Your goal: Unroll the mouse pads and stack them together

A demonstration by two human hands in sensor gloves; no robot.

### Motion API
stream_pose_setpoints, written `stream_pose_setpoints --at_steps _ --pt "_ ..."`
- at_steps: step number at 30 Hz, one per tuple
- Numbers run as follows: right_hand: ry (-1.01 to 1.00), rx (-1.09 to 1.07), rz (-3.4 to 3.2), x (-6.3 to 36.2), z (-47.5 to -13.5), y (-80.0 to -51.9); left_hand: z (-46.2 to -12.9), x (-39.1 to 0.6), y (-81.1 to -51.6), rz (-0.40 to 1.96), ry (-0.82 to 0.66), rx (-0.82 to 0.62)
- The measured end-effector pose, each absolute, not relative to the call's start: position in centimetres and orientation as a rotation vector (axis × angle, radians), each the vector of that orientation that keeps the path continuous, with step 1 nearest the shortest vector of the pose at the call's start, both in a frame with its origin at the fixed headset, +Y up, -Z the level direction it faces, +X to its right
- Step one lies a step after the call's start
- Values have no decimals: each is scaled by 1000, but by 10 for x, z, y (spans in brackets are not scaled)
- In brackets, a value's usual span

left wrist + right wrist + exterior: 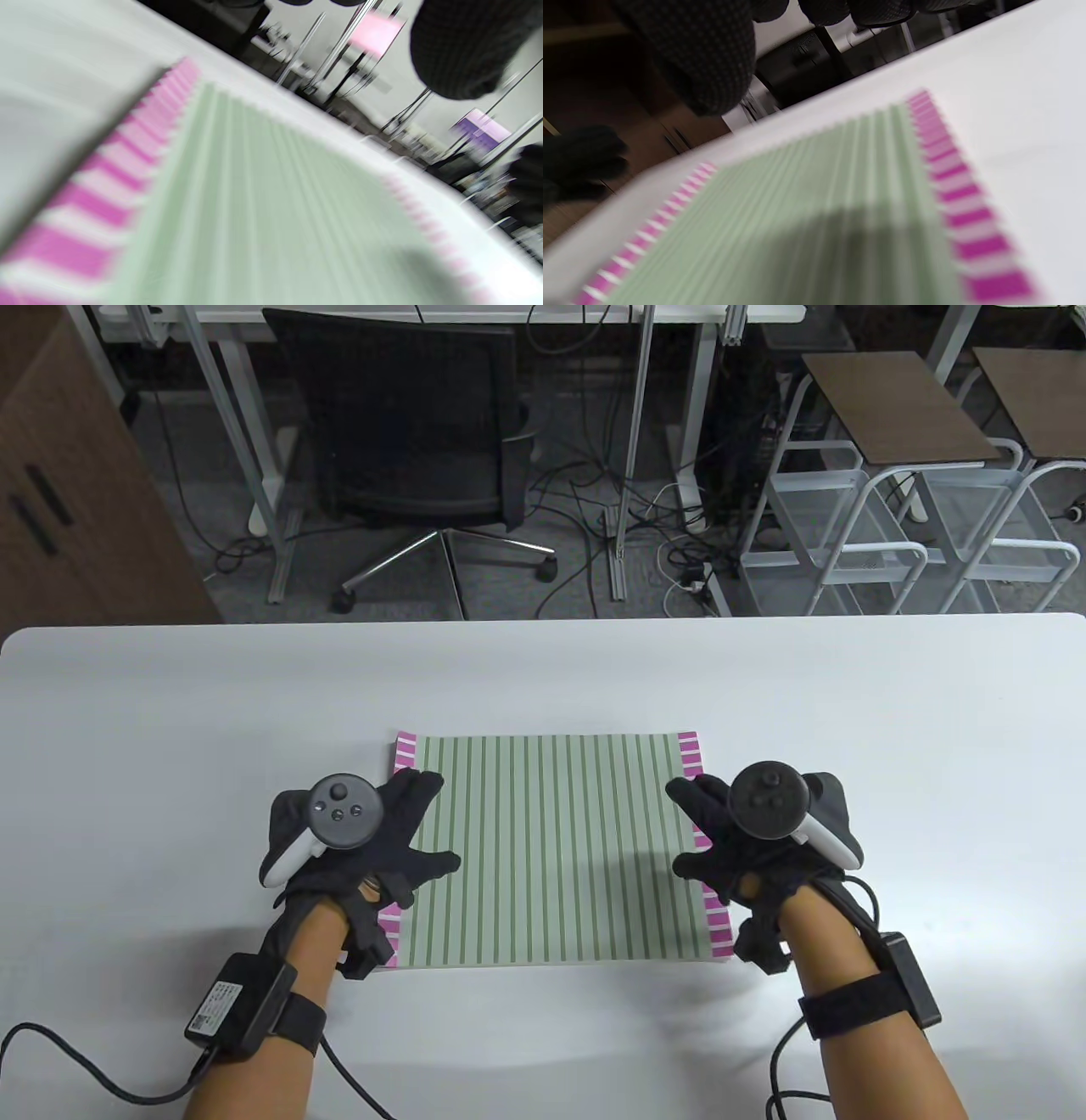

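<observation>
Both grips are spread flat: left hand point(356, 848) and right hand point(755, 840) rest on opposite edges of the green striped pad point(551, 848), stacked on the pink pad point(405, 750) mid-desk point(170, 729). Lifting unevenly could let an edge curl or shift the stack.

Table view: high, looking down at green striped pad point(551, 848) from its near side | left wrist view: low, close over pad's left edge | right wrist view: close over right edge | all share the pad
</observation>
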State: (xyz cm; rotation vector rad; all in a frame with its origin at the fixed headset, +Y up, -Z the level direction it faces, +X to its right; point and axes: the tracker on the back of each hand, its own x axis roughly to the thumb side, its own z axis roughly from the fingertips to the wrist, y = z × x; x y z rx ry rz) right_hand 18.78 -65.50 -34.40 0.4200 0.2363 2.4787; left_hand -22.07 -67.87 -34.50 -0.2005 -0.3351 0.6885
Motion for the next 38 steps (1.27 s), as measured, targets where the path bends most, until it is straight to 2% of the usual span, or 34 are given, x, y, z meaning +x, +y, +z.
stream_pose_setpoints --at_steps 4,8,12,18,27,38 --pt "35 496 2250 174 -336 -636 -334 -215 -654 981 -437 -125" --pt "2 572 2080 162 -329 -639 -328 -213 -651 1122 -492 -105" --pt "83 647 2018 155 -324 -652 -325 -212 -665 1146 -573 -140" --pt "168 660 1987 156 -324 -671 -326 -210 -690 1152 -606 -262" --pt "302 640 2010 153 -329 -697 -328 -208 -708 1158 -621 -395" --pt "323 636 2022 153 -330 -699 -327 -207 -712 1146 -618 -431"
